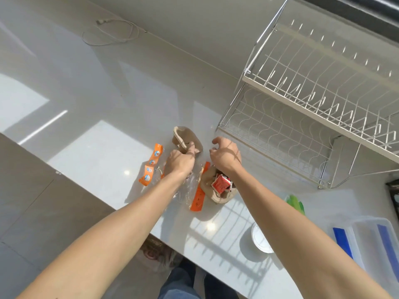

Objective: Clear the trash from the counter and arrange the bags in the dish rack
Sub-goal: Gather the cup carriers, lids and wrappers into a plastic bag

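A small beige cloth bag (183, 137) lies on the white counter (92, 152), and my left hand (180, 160) pinches its near end. A second beige bag (210, 188) stands just right of it, with red sachets (220, 183) sticking out of its mouth. My right hand (224, 155) hovers above that bag, fingers curled and apart, holding nothing. An orange-edged clear plastic wrapper (151, 165) lies crumpled under my left wrist, its other orange strip (199, 196) beside the second bag. The white wire dish rack (302, 117) stands at the right, both tiers bare.
A white cable (112, 33) lies at the back of the counter. Near the right front sit a white round lid (260, 238), a green item (295, 203) and clear plastic containers with blue strips (367, 240). A bag of trash (155, 251) sits on the floor below the counter edge.
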